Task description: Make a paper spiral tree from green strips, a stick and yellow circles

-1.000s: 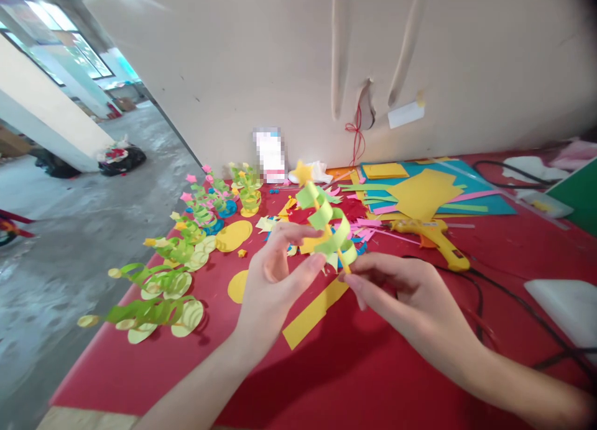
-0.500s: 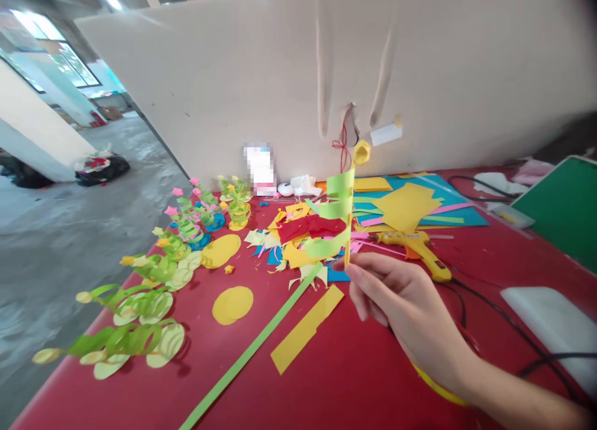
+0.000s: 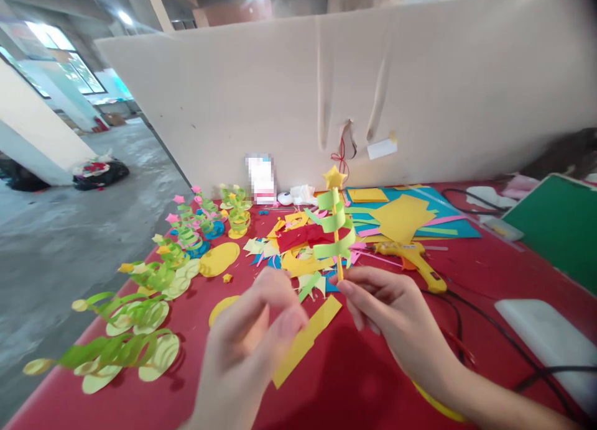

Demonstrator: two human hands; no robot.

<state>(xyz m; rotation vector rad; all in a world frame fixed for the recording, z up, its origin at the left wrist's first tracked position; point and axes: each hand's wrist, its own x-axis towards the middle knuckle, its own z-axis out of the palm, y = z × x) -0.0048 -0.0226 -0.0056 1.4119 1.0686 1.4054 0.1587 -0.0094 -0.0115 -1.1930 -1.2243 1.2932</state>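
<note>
My right hand [image 3: 387, 299] pinches the yellow stem of a paper spiral decoration [image 3: 334, 225] near its lower end. A light green paper strip coils around that stem, and a yellow star [image 3: 334, 178] tops it; the piece stands nearly upright. To its left is my left hand [image 3: 252, 343], smeared by motion, its fingers curled and the thumb towards them. Whether it grips anything does not show. Behind it, a green paper strip [image 3: 310, 286] is mostly hidden. Beneath its thumb side lies a yellow paper strip [image 3: 308, 343] on the red table [image 3: 340, 386].
Several finished spiral decorations [image 3: 186, 231] line the left edge. Yellow paper discs [image 3: 219, 259] lie beside them. Paper scraps [image 3: 303, 256] cover the middle. A yellow glue gun [image 3: 415, 259] with a black cord rests at right, near a white block [image 3: 545, 330] and a green board [image 3: 555, 225].
My left hand has come into view from below, covering much of the green strip and part of a yellow disc. The held decoration has turned, so its star now faces me.
</note>
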